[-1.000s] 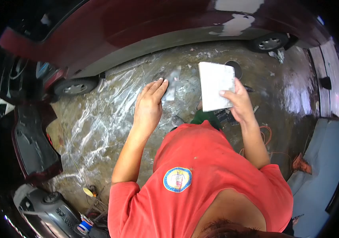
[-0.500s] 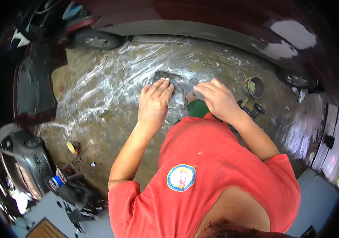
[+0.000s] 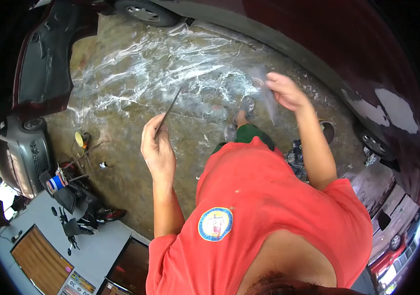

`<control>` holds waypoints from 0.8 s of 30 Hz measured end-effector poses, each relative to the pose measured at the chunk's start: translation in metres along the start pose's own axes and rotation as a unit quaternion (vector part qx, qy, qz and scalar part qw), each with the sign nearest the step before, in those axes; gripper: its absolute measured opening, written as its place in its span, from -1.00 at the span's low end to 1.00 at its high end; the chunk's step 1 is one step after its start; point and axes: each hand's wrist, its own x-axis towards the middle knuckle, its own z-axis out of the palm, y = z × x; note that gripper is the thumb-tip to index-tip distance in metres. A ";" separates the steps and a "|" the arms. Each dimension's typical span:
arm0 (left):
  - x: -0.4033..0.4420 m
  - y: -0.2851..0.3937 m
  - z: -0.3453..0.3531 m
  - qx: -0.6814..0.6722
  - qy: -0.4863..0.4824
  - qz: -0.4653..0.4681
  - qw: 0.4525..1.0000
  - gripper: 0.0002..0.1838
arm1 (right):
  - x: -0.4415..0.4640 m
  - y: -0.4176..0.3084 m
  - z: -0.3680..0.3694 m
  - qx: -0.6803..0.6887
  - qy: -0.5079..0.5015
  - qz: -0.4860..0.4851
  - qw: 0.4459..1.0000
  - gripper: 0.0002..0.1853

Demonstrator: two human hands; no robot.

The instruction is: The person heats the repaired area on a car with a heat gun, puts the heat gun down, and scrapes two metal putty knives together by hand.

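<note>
My left hand (image 3: 158, 150) is raised at the left of my shirt, its thumb and fingers pinching a thin, flat dark sheet (image 3: 172, 109). The sheet appears almost edge-on, slanting up and to the right. Further right and forward, my right hand (image 3: 286, 91) has its fingers bent round a thin greyish sheet (image 3: 270, 103). Motion smears that sheet, so its material and outline are unclear. A wide gap separates the two hands. Beneath them is a concrete floor (image 3: 185, 128) streaked with white residue, and my sandaled foot (image 3: 245, 105) shows between them.
A dark red car (image 3: 318, 54) with pale body patches runs along the front and right. A detached dark panel (image 3: 43, 64) is at the left, near a grey car front (image 3: 20, 152). A motorcycle (image 3: 84, 206) stands lower left. A dark bucket (image 3: 327, 132) sits beyond my right forearm.
Both hands were close together over a dark sheet; now they are apart, each with a thin sheet. The left came back and left, the right moved forward and right. The view has turned.
</note>
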 end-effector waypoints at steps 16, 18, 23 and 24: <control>0.109 -0.052 0.057 -0.305 -0.027 -0.305 0.902 -0.69 | 0.081 0.068 -0.070 -0.067 0.133 0.176 0.973 -0.78; 0.131 -0.071 0.055 -0.308 -0.052 -0.283 0.907 -0.69 | 0.116 0.029 -0.043 -0.047 0.088 0.160 0.982 -0.81; 0.198 -0.112 0.016 -0.336 -0.068 -0.262 0.902 -0.62 | 0.190 -0.005 0.035 0.025 0.096 0.125 0.987 -0.79; 0.213 -0.123 0.004 -0.340 -0.057 -0.252 0.904 -0.62 | 0.215 -0.012 0.047 0.020 0.088 0.113 0.990 -0.79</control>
